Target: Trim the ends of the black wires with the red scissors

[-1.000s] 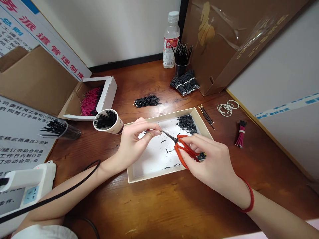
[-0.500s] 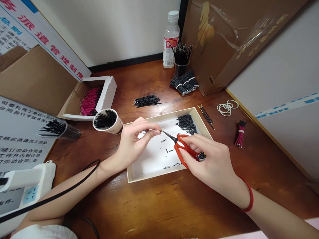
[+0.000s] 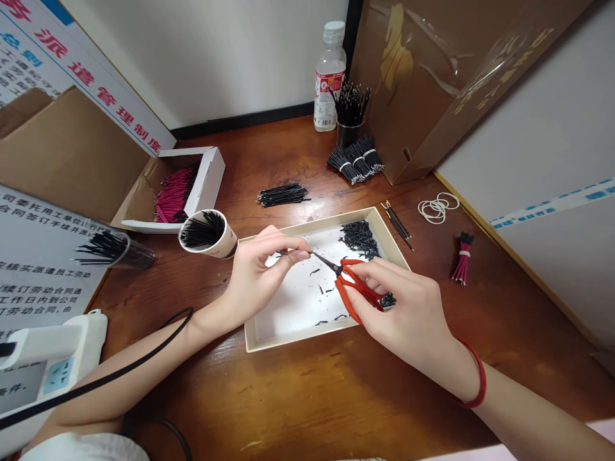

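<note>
Over a shallow cream box (image 3: 283, 339), my left hand (image 3: 257, 275) is closed in a pinch on a thin black wire, mostly hidden by thumb and forefinger. My right hand (image 3: 408, 314) is wrapped round the orange-red handles of small scissors (image 3: 339, 270). Their narrow tips meet the wire's end just beyond the left fingertips; whether the blades touch it is too small to tell. Inside the box, a heap of black scraps (image 3: 359, 238) lies in the far right corner, with loose bits scattered over the white bottom.
Behind the box lies a pile of black wires (image 3: 283, 194). A paper cup (image 3: 223, 238) of wires and a white carton (image 3: 206, 179) of red wires stand left. Banded black bundles (image 3: 355, 160), a bottle (image 3: 329, 80), rubber bands (image 3: 438, 208) and a red bundle (image 3: 463, 258) are right.
Almost nothing differs. The scissors and my right hand have shifted very slightly, while my left hand keeps its place and pinch.
</note>
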`<control>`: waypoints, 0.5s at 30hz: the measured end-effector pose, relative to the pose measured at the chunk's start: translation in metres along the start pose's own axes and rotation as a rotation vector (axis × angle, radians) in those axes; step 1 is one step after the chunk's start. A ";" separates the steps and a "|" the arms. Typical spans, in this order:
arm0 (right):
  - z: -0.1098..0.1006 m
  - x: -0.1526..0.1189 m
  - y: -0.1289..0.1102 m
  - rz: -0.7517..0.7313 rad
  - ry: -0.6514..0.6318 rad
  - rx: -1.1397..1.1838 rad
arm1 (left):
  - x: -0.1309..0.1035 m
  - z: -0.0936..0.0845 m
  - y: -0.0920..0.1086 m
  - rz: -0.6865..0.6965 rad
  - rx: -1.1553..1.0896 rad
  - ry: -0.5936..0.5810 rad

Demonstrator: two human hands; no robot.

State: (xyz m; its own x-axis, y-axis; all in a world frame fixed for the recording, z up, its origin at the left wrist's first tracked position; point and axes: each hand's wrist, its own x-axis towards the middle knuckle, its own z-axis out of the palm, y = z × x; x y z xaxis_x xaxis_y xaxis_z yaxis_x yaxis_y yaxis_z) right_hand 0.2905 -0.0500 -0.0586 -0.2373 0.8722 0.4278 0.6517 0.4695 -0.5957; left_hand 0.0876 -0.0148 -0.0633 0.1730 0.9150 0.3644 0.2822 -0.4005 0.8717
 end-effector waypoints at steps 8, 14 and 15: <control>0.000 0.000 0.000 0.010 0.002 0.002 | 0.000 0.000 0.001 -0.010 0.006 -0.008; 0.000 0.001 0.000 0.000 -0.002 -0.016 | 0.000 0.000 0.000 0.003 0.001 -0.012; -0.001 0.001 -0.001 -0.003 -0.003 -0.016 | 0.000 0.000 0.000 0.007 0.000 -0.013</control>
State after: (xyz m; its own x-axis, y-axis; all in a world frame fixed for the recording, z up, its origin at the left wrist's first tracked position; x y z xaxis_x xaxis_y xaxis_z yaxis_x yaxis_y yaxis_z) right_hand 0.2904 -0.0497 -0.0576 -0.2413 0.8712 0.4275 0.6628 0.4697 -0.5832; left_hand 0.0876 -0.0148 -0.0629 0.1871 0.9116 0.3660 0.2808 -0.4067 0.8694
